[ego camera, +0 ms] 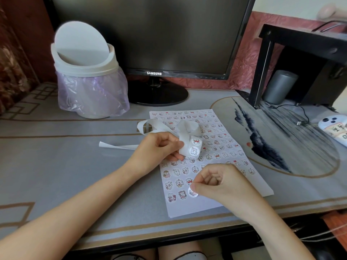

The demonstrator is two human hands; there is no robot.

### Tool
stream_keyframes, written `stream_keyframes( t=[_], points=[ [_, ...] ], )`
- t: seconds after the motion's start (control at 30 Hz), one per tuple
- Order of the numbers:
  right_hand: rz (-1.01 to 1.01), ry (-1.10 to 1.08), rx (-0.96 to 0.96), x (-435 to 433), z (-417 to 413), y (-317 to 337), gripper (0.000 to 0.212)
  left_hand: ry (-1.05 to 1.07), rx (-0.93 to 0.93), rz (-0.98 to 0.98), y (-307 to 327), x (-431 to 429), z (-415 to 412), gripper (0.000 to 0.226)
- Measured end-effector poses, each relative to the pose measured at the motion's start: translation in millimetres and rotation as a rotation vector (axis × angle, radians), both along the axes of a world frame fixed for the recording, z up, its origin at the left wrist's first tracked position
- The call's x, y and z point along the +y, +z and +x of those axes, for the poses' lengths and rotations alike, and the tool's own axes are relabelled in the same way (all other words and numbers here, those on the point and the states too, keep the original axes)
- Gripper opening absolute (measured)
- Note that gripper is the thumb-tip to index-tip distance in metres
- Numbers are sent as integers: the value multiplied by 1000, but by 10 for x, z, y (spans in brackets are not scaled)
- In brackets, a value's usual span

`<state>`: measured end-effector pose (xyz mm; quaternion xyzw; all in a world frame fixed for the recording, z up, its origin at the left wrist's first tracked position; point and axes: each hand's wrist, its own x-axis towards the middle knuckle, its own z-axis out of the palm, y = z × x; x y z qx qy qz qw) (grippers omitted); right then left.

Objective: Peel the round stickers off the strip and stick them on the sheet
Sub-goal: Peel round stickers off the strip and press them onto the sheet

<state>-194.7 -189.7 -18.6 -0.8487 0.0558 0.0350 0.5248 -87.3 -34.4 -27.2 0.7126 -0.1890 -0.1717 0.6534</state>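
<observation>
A white sheet covered with several rows of small cartoon stickers lies on the desk in front of me. My left hand grips the white sticker strip above the sheet's middle; two round stickers show on the strip's bent end, and its long empty tail curls off to the left. My right hand pinches a round sticker between thumb and forefinger, low over the sheet's near rows. Whether that sticker touches the paper I cannot tell.
A white swing-lid bin lined with a purple bag stands at the back left. A black Samsung monitor is behind the sheet. A black shelf with a grey cylinder and a phone sit at the right.
</observation>
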Motion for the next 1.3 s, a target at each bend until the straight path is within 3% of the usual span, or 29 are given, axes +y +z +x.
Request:
stream_keyframes(
  t=[0.77, 0.93, 1.1, 1.3],
  points=[
    [-168, 6, -54, -12, -5, -55, 11, 1, 8, 3, 4, -4, 2, 13],
    [-154, 24, -51, -62, 22, -63, 25, -1, 7, 7, 1, -2, 1, 11],
    [-107, 18, -60, -90, 39, -95, 16, 0, 10, 9, 3, 0, 5, 10],
    [-157, -18, -67, -67, 61, -148, 19, 3, 14, 2, 10, 0, -3, 10]
  ],
)
